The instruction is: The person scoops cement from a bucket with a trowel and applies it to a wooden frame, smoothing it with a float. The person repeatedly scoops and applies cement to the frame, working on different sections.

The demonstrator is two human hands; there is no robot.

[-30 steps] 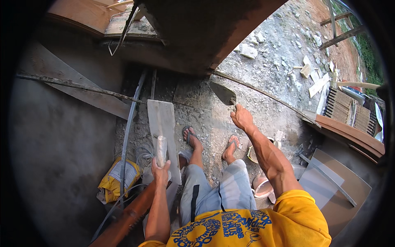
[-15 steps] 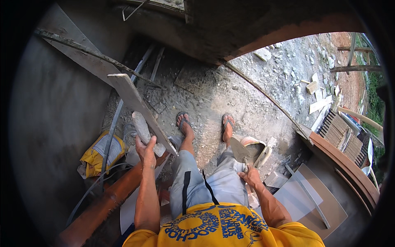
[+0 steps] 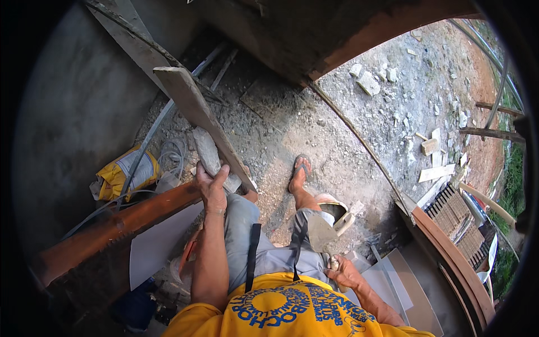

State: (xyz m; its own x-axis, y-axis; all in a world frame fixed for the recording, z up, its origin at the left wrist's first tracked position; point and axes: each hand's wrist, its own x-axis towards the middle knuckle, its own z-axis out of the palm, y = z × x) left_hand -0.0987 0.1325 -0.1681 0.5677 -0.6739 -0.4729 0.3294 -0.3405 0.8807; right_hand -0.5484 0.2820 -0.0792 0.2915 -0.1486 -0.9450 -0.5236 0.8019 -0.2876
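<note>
Long grey float [image 3: 200, 110] tilted, left hand [image 3: 212, 190]; trowel [image 3: 320, 233], right hand [image 3: 346, 274].

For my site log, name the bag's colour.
The bag is yellow with a pale panel, clearest in the head view.

Long flat grey board [image 3: 197, 105]: looks wooden, matt.
Pale rounded grey handle [image 3: 206, 149]: rough, matt, crusted (base material hidden).
Broad grey trowel blade [image 3: 321, 233]: metal-looking, dull, smeared.
Yellow sack [image 3: 112, 175]: plastic-looking, creased, slightly glossy.
Yellow shirt with blue print [image 3: 281, 314]: matt cloth.
Pale grey ground [image 3: 269, 149]: rough, gritty.
</note>
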